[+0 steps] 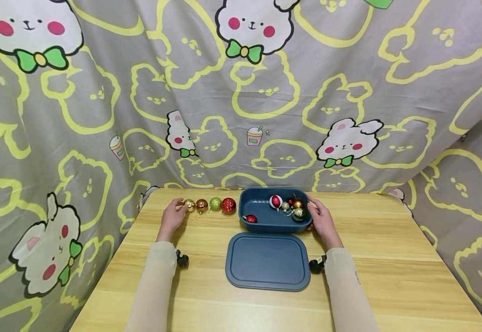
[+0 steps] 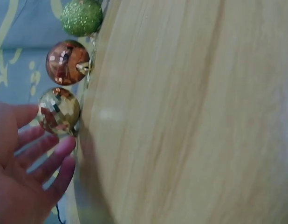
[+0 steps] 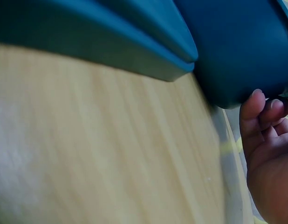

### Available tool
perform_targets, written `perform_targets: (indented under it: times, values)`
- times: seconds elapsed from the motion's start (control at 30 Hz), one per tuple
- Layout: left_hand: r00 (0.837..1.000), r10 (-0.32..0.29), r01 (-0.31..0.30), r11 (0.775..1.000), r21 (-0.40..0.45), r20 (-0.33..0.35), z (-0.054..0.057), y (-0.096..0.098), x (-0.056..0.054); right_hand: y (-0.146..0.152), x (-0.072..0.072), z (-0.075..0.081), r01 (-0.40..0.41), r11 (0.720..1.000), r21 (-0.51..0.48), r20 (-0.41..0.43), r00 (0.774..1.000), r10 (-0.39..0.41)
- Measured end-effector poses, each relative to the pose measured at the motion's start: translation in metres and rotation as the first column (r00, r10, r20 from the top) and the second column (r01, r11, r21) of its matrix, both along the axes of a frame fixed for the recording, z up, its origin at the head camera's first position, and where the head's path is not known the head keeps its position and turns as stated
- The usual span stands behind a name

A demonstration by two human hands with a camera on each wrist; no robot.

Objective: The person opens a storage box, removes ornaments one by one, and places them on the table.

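Observation:
At the left end of a row of baubles on the table, my left hand (image 1: 172,216) touches a shiny gold bauble (image 1: 189,205) with loosely spread fingers (image 2: 60,158). Beside it lie a copper bauble (image 1: 201,205), a glittery green bauble (image 1: 215,204) and a red sequined bauble (image 1: 228,206). My right hand (image 1: 323,221) holds the right end of an open dark blue box (image 1: 261,227), its thumb and fingers bent against the wall. Inside the box, a red bauble (image 1: 251,219) lies front left, and a red-and-white bauble (image 1: 276,201) sits with several others at the right.
The blue lid (image 1: 267,262) lies flat on the wooden table (image 1: 199,295), just in front of the box. A patterned curtain (image 1: 266,101) hangs right behind the table's back edge. Black wrist cameras (image 1: 182,259) sit at both sleeves.

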State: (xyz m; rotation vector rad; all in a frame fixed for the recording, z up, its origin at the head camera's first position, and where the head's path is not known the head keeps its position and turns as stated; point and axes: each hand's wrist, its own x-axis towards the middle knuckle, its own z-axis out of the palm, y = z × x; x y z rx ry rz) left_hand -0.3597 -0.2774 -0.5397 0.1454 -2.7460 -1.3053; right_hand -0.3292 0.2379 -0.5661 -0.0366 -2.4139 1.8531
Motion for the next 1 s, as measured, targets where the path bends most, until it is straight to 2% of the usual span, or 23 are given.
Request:
perform_targets:
  times: [0.1,0.2,0.3,0.5,0.63,0.87,1.0]
  values:
    - [0.996,0.052,-0.056,0.997,-0.061,-0.069,0.003,0.004,0.0,0.0,0.0,0.0,0.003,1.0,-0.001,-0.002,1.0,-0.003]
    - [0.983,0.093,-0.107,0.99,-0.088,-0.157,0.011,0.012,-0.001,0.001,0.0,0.0,-0.005,1.0,0.005,0.001,1.0,0.005]
    - [0.974,0.076,-0.091,0.994,-0.063,-0.214,0.022,0.027,-0.002,0.002,0.0,0.001,-0.009,1.0,0.015,0.001,1.0,0.009]
    - [0.971,-0.037,0.04,0.999,0.011,-0.238,0.043,0.069,-0.001,0.002,0.001,0.0,-0.001,1.0,-0.024,-0.003,1.0,0.001]
    - [0.959,-0.119,0.133,0.99,0.038,-0.258,0.051,0.097,0.005,0.001,0.002,0.0,-0.005,1.0,-0.019,-0.005,1.0,0.005]
    - [0.932,-0.238,0.253,0.967,0.02,-0.273,0.052,0.135,0.011,0.002,0.003,-0.001,-0.015,1.0,0.0,-0.003,1.0,0.015]
    - [0.906,-0.329,0.335,0.942,-0.023,-0.268,0.048,0.151,0.011,0.002,0.002,-0.002,-0.016,1.0,0.002,-0.009,1.0,0.016]
